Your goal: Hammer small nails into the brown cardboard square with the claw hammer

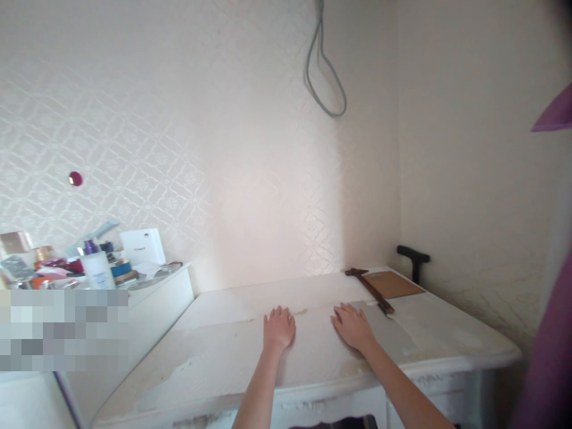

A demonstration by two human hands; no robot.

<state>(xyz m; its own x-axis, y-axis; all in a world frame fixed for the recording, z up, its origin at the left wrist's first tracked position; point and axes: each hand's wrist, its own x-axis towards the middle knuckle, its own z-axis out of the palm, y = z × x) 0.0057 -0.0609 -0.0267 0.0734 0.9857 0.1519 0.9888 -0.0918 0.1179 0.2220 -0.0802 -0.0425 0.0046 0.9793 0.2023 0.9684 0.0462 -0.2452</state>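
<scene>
Both hands rest palm down on a worn white tabletop [214, 351] with peeling patches. My left hand [279, 329] lies flat near the middle, its fingers pointing away from me and holding nothing. To its right, my right hand [353, 326] is also flat on the surface, fingers spread, with nothing in it. Beyond the right hand lies a hammer [373, 291] with a dark head and brown wooden handle, its handle end closest to that hand. The hammer touches or overlaps the edge of a brown clipboard-like board [395, 284]; which of the two, I cannot tell.
At the left, a white cabinet [156, 310] carries bottles, jars and a white box [143, 247]. A looped grey cable [333, 65] hangs on the wall. A black T-shaped handle [414, 257] stands behind the table's right corner. Purple cloth [547, 345] hangs at the right edge.
</scene>
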